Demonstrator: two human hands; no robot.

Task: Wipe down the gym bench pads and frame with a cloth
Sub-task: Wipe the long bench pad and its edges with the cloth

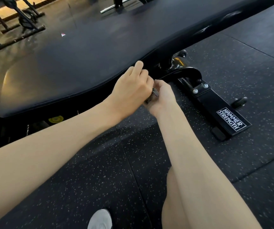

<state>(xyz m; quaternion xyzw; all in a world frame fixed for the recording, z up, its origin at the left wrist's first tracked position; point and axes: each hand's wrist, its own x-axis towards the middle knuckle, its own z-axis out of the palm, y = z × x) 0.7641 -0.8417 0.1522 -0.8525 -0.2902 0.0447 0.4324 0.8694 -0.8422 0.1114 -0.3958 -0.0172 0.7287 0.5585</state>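
The cloth [153,95] was held bunched between the left hand [131,90] and right hand [162,96], closed together just beside the pad [76,63] edge. The pad's long axis was seen running left to upper right; the frame [215,103] lay nearer the right hand.

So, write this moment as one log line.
hands: left hand, right hand | hold: cloth, bunched between them | place: near bench pad edge
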